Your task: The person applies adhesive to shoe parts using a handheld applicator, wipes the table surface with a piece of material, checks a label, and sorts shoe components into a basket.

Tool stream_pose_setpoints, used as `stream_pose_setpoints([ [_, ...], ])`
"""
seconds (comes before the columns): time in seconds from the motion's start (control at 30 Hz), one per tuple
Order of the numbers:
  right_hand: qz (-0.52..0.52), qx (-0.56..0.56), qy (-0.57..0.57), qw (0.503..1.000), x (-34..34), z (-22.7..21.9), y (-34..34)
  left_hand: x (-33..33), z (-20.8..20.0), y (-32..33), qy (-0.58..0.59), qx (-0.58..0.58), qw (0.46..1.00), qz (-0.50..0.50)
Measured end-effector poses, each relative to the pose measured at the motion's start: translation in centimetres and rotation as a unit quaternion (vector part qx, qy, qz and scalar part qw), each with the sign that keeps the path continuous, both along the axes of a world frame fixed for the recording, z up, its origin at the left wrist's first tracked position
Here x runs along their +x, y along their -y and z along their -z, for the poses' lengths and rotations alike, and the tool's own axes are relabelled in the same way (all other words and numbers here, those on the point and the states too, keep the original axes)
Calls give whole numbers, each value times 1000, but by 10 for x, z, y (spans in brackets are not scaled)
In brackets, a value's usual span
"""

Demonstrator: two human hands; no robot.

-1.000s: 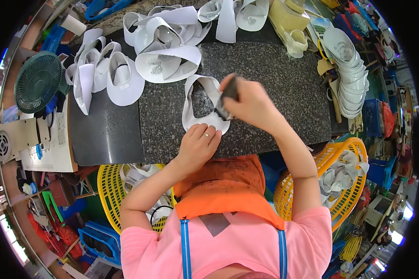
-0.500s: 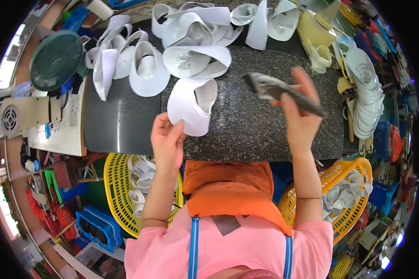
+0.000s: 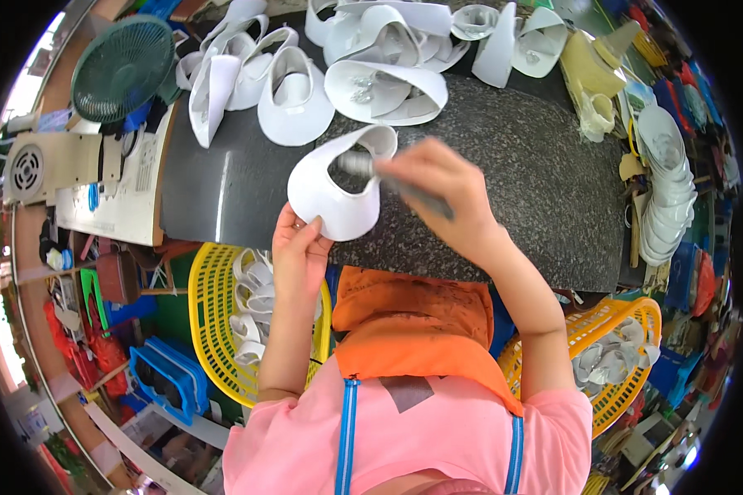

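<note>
My left hand [image 3: 303, 244] pinches the near edge of a white curved shoe upper [image 3: 328, 188] between thumb and fingers. The piece stands on the dark speckled tabletop [image 3: 504, 190], its rounded opening turned to the right. My right hand [image 3: 450, 194] is closed round the dark handle of a brush [image 3: 357, 162]. The brush's pale head is inside the opening of the upper, smeared by motion. Just beyond lies another white upper [image 3: 385, 92] on its side, and several more uppers [image 3: 295, 99] crowd the table's far side.
A cream container [image 3: 590, 70] stands at the far right, beside a stack of white uppers [image 3: 667, 194]. Below the table edge, a yellow basket [image 3: 210, 330] and an orange-yellow basket [image 3: 627, 388] hold white pieces. A green fan [image 3: 124, 70] is at the far left.
My right hand has moved left with the brush, bringing its head into the upper's opening. My left hand still holds the upper. The whole view has shifted slightly.
</note>
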State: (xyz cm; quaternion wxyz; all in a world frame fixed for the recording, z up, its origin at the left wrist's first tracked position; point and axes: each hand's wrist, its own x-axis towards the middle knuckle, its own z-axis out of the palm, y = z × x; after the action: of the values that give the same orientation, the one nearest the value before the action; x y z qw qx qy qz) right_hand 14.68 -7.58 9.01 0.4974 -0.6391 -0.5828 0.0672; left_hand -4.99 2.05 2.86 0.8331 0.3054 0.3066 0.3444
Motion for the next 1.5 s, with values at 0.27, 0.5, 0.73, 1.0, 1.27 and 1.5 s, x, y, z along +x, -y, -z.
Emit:
stream_pose_setpoints([
  [0.27, 72, -65, -65, 993, -9, 12, 25, -94, -12, -30, -46, 25, 992, -112],
  [0.5, 62, -78, -200, 975, -10, 33, 46, -275, -8, -16, -284, 74, 908, -300],
  [0.73, 76, -59, -160, 982, -17, 33, 57, -354, 174, 10, -379, -144, 886, -226],
  [1.0, 145, -101, -171, 969, -20, 37, 83, -323, 310, 72, -17, -239, 963, -120],
  [1.27, 132, -118, -182, 967, -22, 38, 75, -339, 450, 118, -240, -450, 813, -280],
  [1.5, 222, -76, -170, 957, -8, 32, 94, -289, 333, 37, -721, 131, 582, -353],
])
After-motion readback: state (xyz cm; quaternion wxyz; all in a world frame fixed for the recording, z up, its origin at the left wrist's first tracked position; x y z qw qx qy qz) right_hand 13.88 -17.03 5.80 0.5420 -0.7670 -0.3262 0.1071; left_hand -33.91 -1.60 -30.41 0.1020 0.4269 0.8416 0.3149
